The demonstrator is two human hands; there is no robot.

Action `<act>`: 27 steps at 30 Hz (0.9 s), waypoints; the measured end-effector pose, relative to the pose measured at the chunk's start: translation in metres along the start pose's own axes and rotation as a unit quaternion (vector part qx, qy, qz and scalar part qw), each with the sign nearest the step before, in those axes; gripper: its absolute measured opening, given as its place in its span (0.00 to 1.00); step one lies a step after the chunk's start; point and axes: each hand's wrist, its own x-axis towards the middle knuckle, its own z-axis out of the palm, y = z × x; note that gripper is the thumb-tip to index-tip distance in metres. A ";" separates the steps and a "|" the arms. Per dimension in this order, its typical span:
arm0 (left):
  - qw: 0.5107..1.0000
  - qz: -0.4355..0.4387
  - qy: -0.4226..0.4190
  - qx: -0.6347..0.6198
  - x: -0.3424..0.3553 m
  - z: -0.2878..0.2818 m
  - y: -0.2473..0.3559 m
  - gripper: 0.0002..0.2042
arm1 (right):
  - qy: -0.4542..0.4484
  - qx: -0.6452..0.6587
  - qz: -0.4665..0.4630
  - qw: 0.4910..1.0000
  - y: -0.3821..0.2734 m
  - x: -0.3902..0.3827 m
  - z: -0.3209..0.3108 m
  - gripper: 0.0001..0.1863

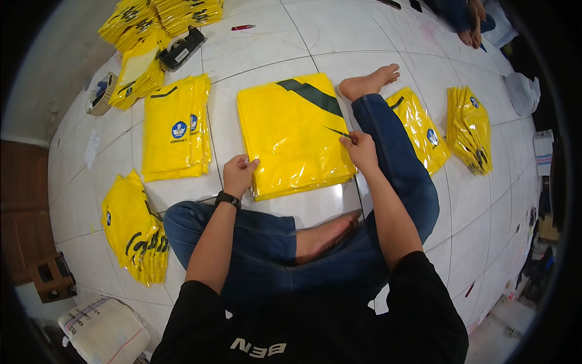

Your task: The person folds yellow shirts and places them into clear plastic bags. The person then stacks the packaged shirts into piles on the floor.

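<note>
Hands apart. Right hand [362,151] clamped on a thin dark pointed tool [334,130], tip over the plastic-wrapped yellow garments [294,139]. Left hand [240,175] touching their lower-left edge; can't tell if it's pinching. Garments flat on tiled floor [260,51], ahead of crossed legs. Black tape dispenser [183,50] upper left, beside more yellow packs [140,65].

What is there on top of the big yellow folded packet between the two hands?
The left hand touches the yellow packet's left edge; the right hand holds a dark pointed tool over its right side. What lies beneath is covered.
</note>
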 end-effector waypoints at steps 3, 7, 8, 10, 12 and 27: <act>1.000 -0.005 0.019 0.007 0.004 -0.004 -0.003 0.13 | 0.002 0.017 -0.005 1.000 0.004 0.006 0.003 0.20; 0.999 0.013 0.039 0.007 0.007 -0.007 -0.004 0.14 | -0.007 0.035 -0.006 0.999 0.009 0.006 0.007 0.20; 0.999 0.027 0.036 0.006 0.005 -0.006 -0.001 0.14 | -0.012 0.054 -0.013 0.998 0.010 0.005 0.006 0.20; 1.000 -0.003 0.022 -0.017 0.000 -0.008 0.004 0.14 | -0.019 0.090 -0.025 0.995 0.013 0.005 0.004 0.20; 0.998 -0.047 0.018 0.031 -0.008 -0.013 0.013 0.16 | -0.025 0.055 -0.010 0.998 0.014 0.004 0.003 0.19; 0.996 -0.043 0.015 0.078 -0.016 -0.018 0.001 0.15 | -0.043 0.061 0.012 0.997 0.032 0.007 0.010 0.19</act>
